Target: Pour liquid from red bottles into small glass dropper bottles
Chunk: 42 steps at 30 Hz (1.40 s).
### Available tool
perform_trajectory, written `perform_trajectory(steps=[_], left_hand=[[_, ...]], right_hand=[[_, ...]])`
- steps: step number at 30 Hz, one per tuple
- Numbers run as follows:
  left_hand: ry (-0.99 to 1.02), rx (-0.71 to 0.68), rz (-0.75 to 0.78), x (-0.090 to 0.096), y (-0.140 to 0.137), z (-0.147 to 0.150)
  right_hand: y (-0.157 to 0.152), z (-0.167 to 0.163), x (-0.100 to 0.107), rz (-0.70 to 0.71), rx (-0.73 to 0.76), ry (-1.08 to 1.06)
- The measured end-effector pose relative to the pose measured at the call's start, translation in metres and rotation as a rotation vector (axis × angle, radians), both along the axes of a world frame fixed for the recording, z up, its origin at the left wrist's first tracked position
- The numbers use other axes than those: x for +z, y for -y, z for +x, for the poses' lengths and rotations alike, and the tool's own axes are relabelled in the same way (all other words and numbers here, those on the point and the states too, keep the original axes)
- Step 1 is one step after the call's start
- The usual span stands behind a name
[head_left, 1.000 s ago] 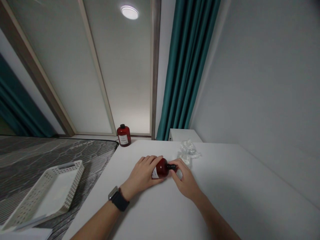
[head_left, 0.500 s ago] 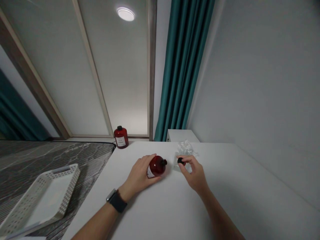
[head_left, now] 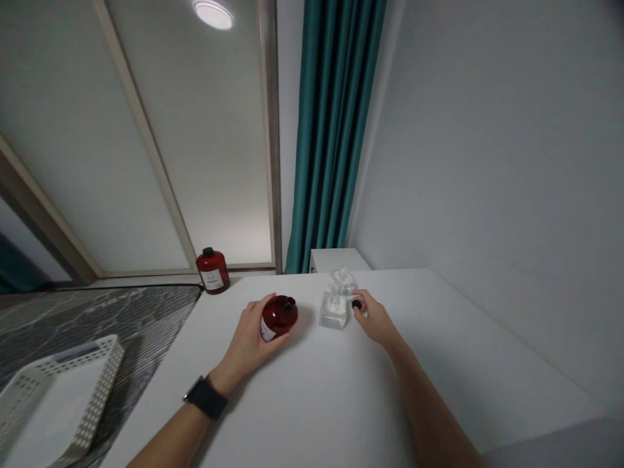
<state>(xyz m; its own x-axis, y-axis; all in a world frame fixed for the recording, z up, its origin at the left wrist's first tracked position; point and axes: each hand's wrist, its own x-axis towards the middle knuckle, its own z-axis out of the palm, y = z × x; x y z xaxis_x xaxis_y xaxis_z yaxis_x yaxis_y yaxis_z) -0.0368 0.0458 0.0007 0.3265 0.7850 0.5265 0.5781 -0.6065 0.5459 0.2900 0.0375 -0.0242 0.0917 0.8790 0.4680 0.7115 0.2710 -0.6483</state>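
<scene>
My left hand [head_left: 249,333] is wrapped round a dark red bottle [head_left: 281,316] with a white label, tilted so its uncapped neck points up and to the right. Between the fingertips of my right hand [head_left: 374,316] is a small black cap [head_left: 357,304]. Just left of that hand, a clear square glass bottle [head_left: 334,311] stands on the white table [head_left: 312,403]. Crumpled clear plastic [head_left: 342,281] lies directly behind the glass bottle.
A second red bottle [head_left: 213,272] with its black cap on stands at the table's far left corner. Lower left is a white perforated basket [head_left: 92,396] on a grey patterned surface [head_left: 146,312]. A white cabinet [head_left: 340,260] and a teal curtain [head_left: 336,130] are behind the table.
My right hand with the black cap has moved from in front of the glass bottle to its right, uncovering it. The red bottle is more upright. The view has shifted rightward.
</scene>
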Motion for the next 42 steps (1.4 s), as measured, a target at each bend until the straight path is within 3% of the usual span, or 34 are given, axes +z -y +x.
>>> perform_trajectory(steps=[10,20,25,28,34,42], left_hand=[[0.006,0.005,-0.002,-0.002,-0.003,0.000],[0.005,0.014,0.006,0.000,-0.003,0.000],[0.014,0.014,0.005,-0.001,-0.003,0.000],[0.022,0.009,0.004,-0.002,-0.002,0.000],[0.018,0.010,-0.019,0.000,-0.002,0.001],[0.039,0.007,-0.009,0.001,-0.002,0.002]], right_hand=[[-0.004,0.015,-0.020,-0.131,0.017,0.164],[-0.002,0.014,-0.021,-0.099,-0.006,0.162],[-0.002,-0.001,-0.007,0.018,-0.076,0.068],[-0.001,-0.018,-0.005,0.063,-0.040,0.000],[0.002,-0.042,-0.015,0.078,0.038,-0.030],[-0.007,-0.045,-0.032,0.005,-0.024,-0.088]])
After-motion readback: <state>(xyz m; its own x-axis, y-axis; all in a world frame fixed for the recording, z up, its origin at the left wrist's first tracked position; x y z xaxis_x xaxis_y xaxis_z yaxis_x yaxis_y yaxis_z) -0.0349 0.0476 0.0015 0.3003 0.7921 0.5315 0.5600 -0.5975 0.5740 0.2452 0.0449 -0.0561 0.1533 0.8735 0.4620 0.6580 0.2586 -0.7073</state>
